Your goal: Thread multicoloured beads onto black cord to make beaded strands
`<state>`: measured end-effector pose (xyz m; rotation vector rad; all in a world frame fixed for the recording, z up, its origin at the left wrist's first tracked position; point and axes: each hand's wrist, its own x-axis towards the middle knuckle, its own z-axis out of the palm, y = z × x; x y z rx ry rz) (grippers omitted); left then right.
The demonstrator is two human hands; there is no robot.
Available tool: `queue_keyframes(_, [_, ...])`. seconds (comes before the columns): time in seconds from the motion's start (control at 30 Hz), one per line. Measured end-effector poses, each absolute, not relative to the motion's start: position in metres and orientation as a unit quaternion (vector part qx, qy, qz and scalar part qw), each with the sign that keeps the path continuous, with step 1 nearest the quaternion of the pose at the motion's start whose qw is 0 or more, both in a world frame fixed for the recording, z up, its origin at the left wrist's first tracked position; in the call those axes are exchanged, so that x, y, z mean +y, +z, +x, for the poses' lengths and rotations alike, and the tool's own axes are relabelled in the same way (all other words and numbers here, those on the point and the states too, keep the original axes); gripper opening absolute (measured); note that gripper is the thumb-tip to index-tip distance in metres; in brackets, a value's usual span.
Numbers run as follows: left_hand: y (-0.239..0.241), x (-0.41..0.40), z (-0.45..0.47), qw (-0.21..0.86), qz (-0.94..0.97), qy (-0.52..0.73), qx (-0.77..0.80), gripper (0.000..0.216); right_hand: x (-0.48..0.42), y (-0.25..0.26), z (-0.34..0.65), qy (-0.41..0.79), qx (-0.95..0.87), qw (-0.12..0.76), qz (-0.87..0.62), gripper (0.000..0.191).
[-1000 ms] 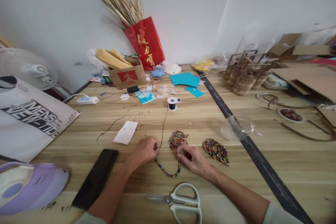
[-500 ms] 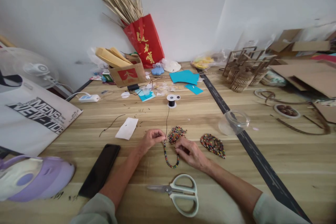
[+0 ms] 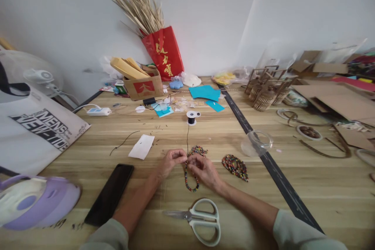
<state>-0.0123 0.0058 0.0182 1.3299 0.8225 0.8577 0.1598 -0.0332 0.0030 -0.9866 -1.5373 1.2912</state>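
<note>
A short loop of multicoloured beads (image 3: 191,190) on dark cord hangs from my fingers down to the wooden table. My left hand (image 3: 172,160) pinches the cord at the top of this beaded strand. Fingers closed, my right hand (image 3: 205,170) meets the left at the same spot; its fingertips touch the strand. From there the cord (image 3: 188,136) runs up to a white spool (image 3: 191,117) wound with black cord. Behind the right hand lies a heap of coloured beads (image 3: 198,150), partly hidden. A second coil of strung beads (image 3: 235,167) rests to the right.
Scissors with pale handles (image 3: 205,220) lie in front of me. A black phone (image 3: 110,193) and a white paper (image 3: 141,147) are on the left, a clear plastic jar (image 3: 257,143) on the right. A cardboard box (image 3: 143,87) and blue papers (image 3: 205,92) stand farther back.
My right hand has moved left and up from the strand's lower end to meet my left hand at the cord. The view has shifted slightly.
</note>
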Motion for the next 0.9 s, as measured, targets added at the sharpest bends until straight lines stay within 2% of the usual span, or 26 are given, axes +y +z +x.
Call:
queue_keyframes(0.37, [0.012,0.005,-0.014,0.639,0.53,0.437,0.346,0.029,-0.018,0.004,0.148,0.562,-0.576,0.456,-0.381,0.024])
queue_keyframes(0.53, [0.007,0.003,-0.013,0.71,0.497,0.389,0.312,0.035,-0.016,0.012,0.159,0.488,-0.63,0.469,-0.38,0.025])
queue_keyframes(0.7, [0.003,0.004,-0.015,0.753,0.491,0.344,0.269,0.044,-0.016,0.012,0.161,0.563,-0.597,0.454,-0.347,0.028])
queue_keyframes(0.9, [0.001,0.006,-0.017,0.703,0.539,0.342,0.312,0.029,-0.015,0.0,0.159,0.581,-0.558,0.47,-0.361,0.032])
